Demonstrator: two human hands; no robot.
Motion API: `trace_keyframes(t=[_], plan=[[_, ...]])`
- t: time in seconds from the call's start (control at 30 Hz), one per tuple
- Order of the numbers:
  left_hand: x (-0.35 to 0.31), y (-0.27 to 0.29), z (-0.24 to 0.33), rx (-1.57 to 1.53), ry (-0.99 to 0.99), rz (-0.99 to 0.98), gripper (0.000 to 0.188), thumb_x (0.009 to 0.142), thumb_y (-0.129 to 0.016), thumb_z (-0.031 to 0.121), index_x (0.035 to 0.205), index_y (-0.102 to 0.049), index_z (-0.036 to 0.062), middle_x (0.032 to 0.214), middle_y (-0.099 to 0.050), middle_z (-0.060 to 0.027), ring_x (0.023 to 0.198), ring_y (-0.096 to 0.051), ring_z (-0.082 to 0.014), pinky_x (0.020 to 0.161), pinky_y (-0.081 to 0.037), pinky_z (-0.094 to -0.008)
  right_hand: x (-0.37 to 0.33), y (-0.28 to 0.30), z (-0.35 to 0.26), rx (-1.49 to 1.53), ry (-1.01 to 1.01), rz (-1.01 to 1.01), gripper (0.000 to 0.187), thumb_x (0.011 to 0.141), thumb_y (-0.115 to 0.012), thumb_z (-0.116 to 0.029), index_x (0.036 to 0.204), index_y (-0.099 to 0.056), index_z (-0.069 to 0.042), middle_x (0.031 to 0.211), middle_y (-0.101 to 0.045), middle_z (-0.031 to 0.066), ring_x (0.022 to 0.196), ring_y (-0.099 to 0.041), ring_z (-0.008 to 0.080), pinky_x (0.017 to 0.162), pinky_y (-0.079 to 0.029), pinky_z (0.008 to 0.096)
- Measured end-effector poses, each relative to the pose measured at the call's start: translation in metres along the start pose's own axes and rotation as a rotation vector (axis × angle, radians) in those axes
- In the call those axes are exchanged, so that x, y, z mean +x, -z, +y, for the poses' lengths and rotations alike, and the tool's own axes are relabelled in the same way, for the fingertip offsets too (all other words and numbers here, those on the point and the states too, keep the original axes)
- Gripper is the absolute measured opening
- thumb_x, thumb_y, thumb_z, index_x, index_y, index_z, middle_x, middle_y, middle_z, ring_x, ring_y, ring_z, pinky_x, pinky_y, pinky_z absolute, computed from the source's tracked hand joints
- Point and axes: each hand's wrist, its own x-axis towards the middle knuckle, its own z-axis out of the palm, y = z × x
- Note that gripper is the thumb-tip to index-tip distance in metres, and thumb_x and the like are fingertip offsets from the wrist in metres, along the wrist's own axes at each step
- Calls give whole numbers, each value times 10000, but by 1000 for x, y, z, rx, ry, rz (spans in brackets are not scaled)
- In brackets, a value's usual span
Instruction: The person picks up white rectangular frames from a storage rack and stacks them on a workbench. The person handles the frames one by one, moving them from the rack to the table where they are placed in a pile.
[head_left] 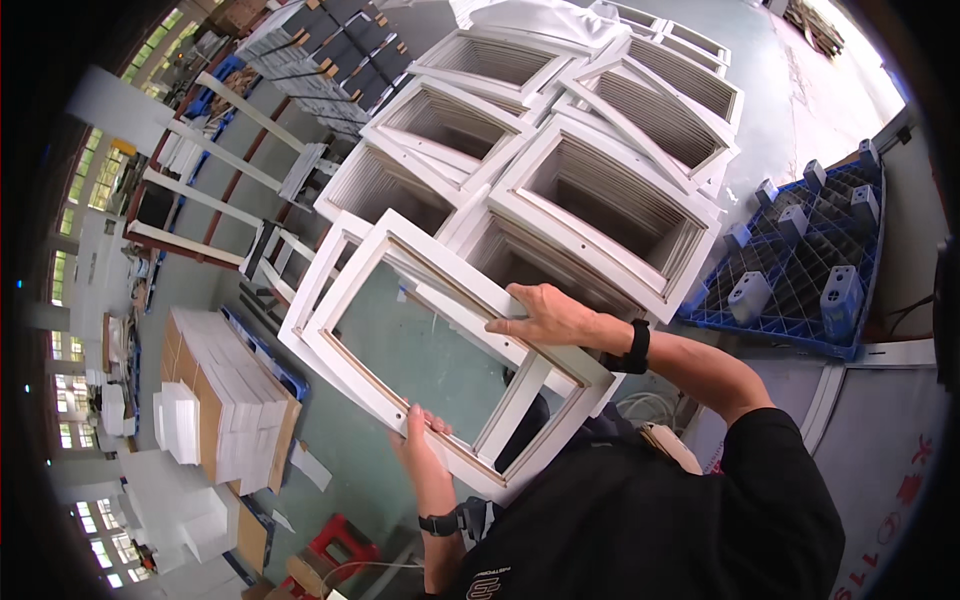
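Note:
I hold a white rectangular frame [450, 270] with an open middle and brown inner edging, tilted in front of my body. My left hand [425, 445] grips its lower-left rail, with the thumb on the face and fingertips showing through the opening. Across the upper-right rail lies my right hand [550, 315], its thumb and forefinger pressed over the frame. Behind this one sits a second white frame [312, 285], turned slightly off line; I cannot tell whether a hand holds it too. Just beyond are several stacks of similar frames [600, 225].
At right, a blue plastic pallet [790, 300] with raised feet leans near a wall panel [880, 440]. Left stand stacked white boards [225, 400] and a rack with white bars [225, 155]. A red stool [345, 545] is low left. Grey stacked material [320, 65] stands behind.

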Motion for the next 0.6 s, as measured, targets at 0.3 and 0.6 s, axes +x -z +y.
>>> trace_keyframes(t=[0.3,0.6], plan=[[15,10,-43,65,113,-58,390,939,-663,368,995,-581,-9,692,-595,-111,558,-622,-241,540,-536,-384,-4,-13,22,-91,23,101,763,872,-766,-412,1332,-476,123,1017,-663,339,982,-684,433,878,-540,447],[13,-33,-111,111,145,-30,454,947,-671,452,949,-597,4,718,-617,-101,601,-611,-191,550,-511,-332,-32,-7,97,-233,-66,184,719,874,-753,-457,1304,-548,81,1140,-610,278,1024,-632,422,895,-518,467]])
